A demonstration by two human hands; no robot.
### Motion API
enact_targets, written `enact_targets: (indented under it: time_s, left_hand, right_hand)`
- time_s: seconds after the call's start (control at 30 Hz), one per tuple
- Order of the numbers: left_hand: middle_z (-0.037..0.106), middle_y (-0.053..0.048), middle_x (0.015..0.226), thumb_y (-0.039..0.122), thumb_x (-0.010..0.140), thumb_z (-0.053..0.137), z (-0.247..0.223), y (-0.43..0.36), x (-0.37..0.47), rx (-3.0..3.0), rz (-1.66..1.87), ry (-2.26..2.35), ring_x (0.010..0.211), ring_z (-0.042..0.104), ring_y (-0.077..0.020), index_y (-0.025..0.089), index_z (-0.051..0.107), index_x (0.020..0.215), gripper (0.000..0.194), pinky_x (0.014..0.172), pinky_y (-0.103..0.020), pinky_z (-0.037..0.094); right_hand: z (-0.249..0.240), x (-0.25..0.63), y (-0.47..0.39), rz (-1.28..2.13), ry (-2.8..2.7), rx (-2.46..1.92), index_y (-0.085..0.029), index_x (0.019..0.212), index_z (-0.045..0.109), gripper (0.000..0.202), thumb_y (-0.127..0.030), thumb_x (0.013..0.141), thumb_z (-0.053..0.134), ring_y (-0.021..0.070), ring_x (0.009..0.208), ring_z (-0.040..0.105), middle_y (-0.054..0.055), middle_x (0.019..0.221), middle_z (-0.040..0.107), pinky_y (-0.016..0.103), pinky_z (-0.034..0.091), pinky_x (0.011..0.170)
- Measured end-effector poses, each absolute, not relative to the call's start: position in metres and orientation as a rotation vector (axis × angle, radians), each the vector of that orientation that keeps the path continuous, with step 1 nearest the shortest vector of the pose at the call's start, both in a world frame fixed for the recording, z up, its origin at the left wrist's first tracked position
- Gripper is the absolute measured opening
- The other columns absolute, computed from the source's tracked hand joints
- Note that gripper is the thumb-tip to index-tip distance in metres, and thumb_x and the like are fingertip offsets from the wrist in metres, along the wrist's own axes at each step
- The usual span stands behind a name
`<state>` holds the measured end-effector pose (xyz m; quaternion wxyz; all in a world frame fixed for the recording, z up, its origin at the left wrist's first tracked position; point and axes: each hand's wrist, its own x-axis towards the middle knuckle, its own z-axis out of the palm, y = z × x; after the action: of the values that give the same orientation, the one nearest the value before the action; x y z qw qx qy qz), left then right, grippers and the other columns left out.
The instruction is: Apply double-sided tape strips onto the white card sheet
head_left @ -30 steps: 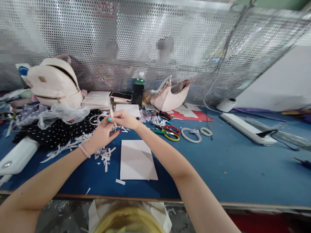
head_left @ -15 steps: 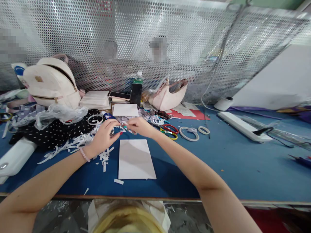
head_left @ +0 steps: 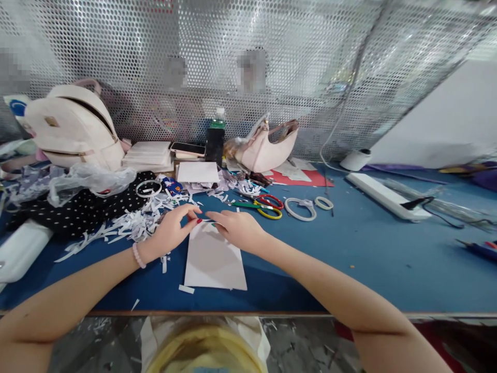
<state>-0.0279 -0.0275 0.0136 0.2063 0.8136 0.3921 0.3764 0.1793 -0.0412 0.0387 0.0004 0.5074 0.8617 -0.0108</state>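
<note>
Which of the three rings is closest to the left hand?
The leftmost ring, on the dotted cloth, is nearest the left hand. The other two rings lie on the table, beyond the right hand.

"What's at the far left of the desk (head_left: pixel 310 264)?"
"A pale backpack (head_left: pixel 73 127), with a black polka-dot cloth (head_left: pixel 101 210) nearer and clear plastic (head_left: pixel 91 181) partly over it."
"Along the perforated screen (head_left: pixel 298 52)?"
"A white-capped bottle (head_left: pixel 218 120), then a pale pink handbag (head_left: pixel 267 153) to its right."
"Right side?"
"A long white bar (head_left: pixel 384 196), a black cord (head_left: pixel 416 203) at its near end."
</note>
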Motion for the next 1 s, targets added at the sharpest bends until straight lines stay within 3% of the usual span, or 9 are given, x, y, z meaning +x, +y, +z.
enact_targets:
  time_s: [0.17,0.3,0.53,0.77,1.0]
  left_hand:
    - [0.063,-0.001,0.083,0.026,0.088,0.052,0.01,-0.027,-0.024,2.116,0.999,1.051,0.079,0.062,-0.0172,0.02,0.057,0.097,0.012,0.076,-0.03,0.051]
    - [0.059,-0.001,0.08,0.031,0.088,0.051,0.006,-0.025,-0.023,2.024,0.954,1.0,0.075,0.06,-0.0162,0.019,0.056,0.097,0.016,0.071,-0.028,0.051]
    - [0.062,-0.003,0.087,0.035,0.086,0.057,0.0,-0.025,-0.022,1.956,0.82,0.901,0.082,0.059,-0.0174,0.019,0.06,0.095,0.018,0.077,-0.03,0.05]
    - [0.059,0.0,0.079,0.035,0.083,0.062,-0.002,-0.024,-0.024,1.86,0.711,0.873,0.074,0.059,-0.0153,0.019,0.06,0.099,0.022,0.068,-0.027,0.048]
    - [0.059,0.001,0.077,0.03,0.082,0.062,0.003,-0.031,-0.022,1.749,0.721,0.849,0.072,0.061,-0.0146,0.018,0.059,0.096,0.02,0.07,-0.028,0.049]
  right_hand:
    - [0.04,0.181,-0.053,0.017,2.594,1.63,-0.028,0.151,0.036,0.052,-0.027,0.099,0.037,0.0223,0.088,0.071,0.007,0.104,0.074,0.026,0.045,0.061]
    - [0.039,0.188,-0.054,0.046,2.471,1.681,-0.024,0.156,0.021,0.06,-0.026,0.099,0.038,0.0241,0.087,0.072,0.01,0.1,0.075,0.027,0.048,0.064]
    - [0.035,0.212,-0.062,0.135,2.293,1.76,-0.023,0.142,0.049,0.047,-0.019,0.097,0.037,0.0269,0.09,0.073,0.014,0.109,0.074,0.029,0.05,0.064]
    - [0.02,0.213,-0.068,0.062,2.298,1.698,-0.018,0.146,0.043,0.05,-0.023,0.096,0.038,0.0273,0.088,0.073,0.013,0.097,0.076,0.031,0.051,0.066]
    - [0.023,0.215,-0.048,0.005,2.349,1.721,-0.018,0.147,0.043,0.053,-0.026,0.094,0.041,0.0273,0.097,0.071,0.014,0.106,0.074,0.031,0.05,0.071]
